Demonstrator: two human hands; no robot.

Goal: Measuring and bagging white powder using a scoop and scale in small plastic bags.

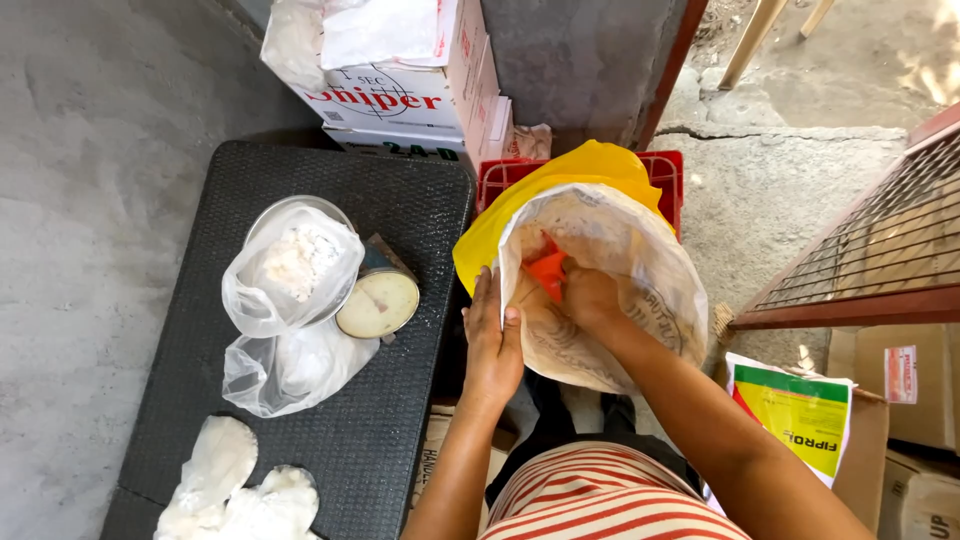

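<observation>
Inside, sack [600, 290] looks powder-dusted white.

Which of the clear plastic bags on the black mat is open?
The clear bag sitting in the metal bowl on the scale: its mouth gapes open over white powder. The bag below it and the two at the mat's near end lie flat.

A yellow-lined white sack [610, 235] holds an orange scoop [547, 270], beside a red crate [668, 170], black textured table [400, 420] and red-and-white striped shirt [600, 495].

Bright, even daylight, sun patches at upper right, soft shadows, sharp focus, slight wide-angle bending at the edges.
</observation>
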